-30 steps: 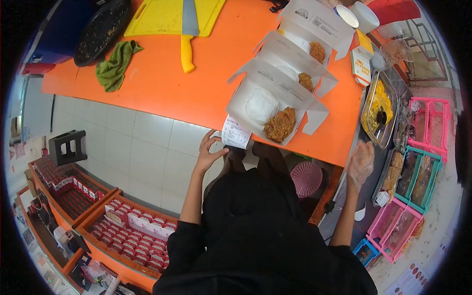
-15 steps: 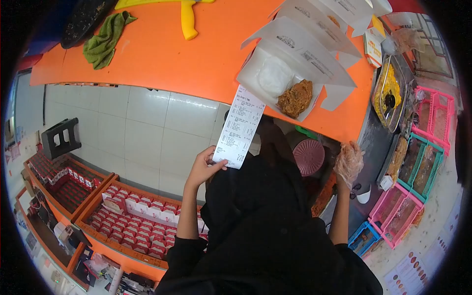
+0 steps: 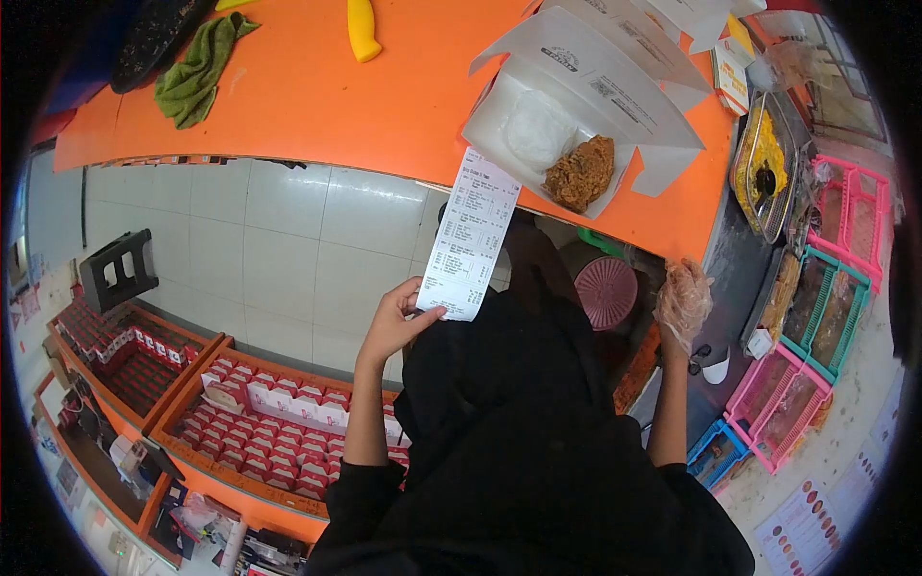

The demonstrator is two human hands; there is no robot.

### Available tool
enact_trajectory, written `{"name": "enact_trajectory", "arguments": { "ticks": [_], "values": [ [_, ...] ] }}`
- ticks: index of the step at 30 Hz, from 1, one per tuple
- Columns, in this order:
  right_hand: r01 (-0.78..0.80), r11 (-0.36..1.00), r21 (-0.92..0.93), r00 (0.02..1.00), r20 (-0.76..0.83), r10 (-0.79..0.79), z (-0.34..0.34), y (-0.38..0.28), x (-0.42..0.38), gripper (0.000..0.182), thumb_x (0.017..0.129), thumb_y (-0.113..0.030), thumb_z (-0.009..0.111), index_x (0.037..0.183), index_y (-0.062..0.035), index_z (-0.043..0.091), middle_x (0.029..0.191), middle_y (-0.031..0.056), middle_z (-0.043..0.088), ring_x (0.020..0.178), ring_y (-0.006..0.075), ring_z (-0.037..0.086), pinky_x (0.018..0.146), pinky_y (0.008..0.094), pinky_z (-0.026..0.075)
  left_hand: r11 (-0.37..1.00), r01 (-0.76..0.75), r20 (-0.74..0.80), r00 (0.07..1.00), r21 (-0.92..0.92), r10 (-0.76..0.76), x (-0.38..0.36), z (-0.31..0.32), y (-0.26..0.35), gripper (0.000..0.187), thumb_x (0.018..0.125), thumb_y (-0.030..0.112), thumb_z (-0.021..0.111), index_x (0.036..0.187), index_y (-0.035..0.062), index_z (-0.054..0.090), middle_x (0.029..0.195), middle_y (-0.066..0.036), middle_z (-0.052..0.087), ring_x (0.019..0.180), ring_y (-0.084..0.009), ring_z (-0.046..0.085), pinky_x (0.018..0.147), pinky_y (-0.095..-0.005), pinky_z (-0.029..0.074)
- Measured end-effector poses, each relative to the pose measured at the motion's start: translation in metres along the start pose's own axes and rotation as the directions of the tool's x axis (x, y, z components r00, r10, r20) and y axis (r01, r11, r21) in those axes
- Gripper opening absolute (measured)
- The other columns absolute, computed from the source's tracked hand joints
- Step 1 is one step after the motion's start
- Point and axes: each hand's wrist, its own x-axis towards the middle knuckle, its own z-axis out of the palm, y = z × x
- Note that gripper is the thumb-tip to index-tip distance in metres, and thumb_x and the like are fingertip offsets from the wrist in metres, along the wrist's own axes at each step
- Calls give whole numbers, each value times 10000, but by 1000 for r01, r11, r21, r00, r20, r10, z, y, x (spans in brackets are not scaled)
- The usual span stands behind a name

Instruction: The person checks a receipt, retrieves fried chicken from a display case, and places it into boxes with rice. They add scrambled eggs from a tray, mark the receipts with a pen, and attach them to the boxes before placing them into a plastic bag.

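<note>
My left hand (image 3: 399,326) pinches the bottom end of a long printed receipt (image 3: 471,235) between thumb and fingers. The receipt's upper end reaches past the counter edge, close to an open white meal box (image 3: 615,106). Inside that box lie a white wrapped round portion (image 3: 538,132), likely rice, and a piece of brown fried chicken (image 3: 580,173). My right hand (image 3: 684,305), in a clear plastic glove, is near the counter's right front corner. The crumpled glove hides how its fingers are set, and nothing shows in it.
More open boxes (image 3: 663,48) stand behind on the orange counter (image 3: 384,125), with a green cloth (image 3: 199,77) and yellow handle (image 3: 362,29) leftward. At right are a tray of yellow food (image 3: 765,163) and coloured baskets (image 3: 826,298). A black stool (image 3: 120,271) and stacked red-and-white boxes (image 3: 279,422) lie left.
The view has shifted slightly, so the cloth and yellow handle sit higher. The receipt, still in my left hand, is a little higher in view. My right hand has hardly moved.
</note>
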Motion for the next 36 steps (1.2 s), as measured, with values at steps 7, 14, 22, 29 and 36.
{"name": "enact_trajectory", "arguments": {
  "ticks": [7, 14, 22, 29, 36],
  "values": [
    [158, 987, -39, 974, 169, -149, -1, -2, 3, 409, 888, -141, 519, 1266, -42, 397, 1044, 110, 596, 887, 132, 587, 663, 222, 488, 998, 59, -2, 998, -6, -59, -5, 1, 8, 304, 789, -2, 622, 1077, -34, 529, 914, -82, 654, 791, -94, 610, 725, -223, 474],
    [-1, 994, 110, 999, 43, -3, 5, -16, 9, 218, 807, -45, 568, 1023, -24, 585, 950, 122, 600, 811, 197, 602, 706, 292, 479, 998, -2, 3, 1000, -63, 2, -6, 3, 3, 296, 793, -8, 616, 1075, -33, 530, 919, -82, 651, 818, -99, 612, 735, -225, 477],
    [-91, 995, 44, 995, 48, 89, 7, -32, 11, 190, 828, -78, 586, 1006, -12, 593, 963, 130, 603, 826, 208, 608, 722, 303, 486, 997, 68, -12, 998, -36, -69, -8, 4, 7, 293, 791, -21, 612, 1071, -33, 530, 916, -80, 654, 807, -101, 618, 734, -227, 480],
    [232, 952, -198, 973, 52, -227, 4, -19, 11, 210, 803, -22, 559, 1009, -33, 600, 1013, 142, 586, 865, 241, 604, 751, 317, 485, 997, 18, -14, 1000, -70, -19, -8, 5, 5, 298, 790, -24, 614, 1074, -34, 524, 913, -88, 654, 825, -101, 614, 752, -230, 475],
    [378, 888, -260, 925, 130, -356, 1, -23, 15, 188, 784, -64, 582, 965, -57, 635, 990, 135, 595, 861, 265, 597, 693, 341, 492, 997, 57, -15, 998, -47, -57, -9, 6, 8, 284, 791, -24, 613, 1061, -31, 526, 918, -85, 652, 833, -101, 611, 756, -231, 472]
  ]
}}
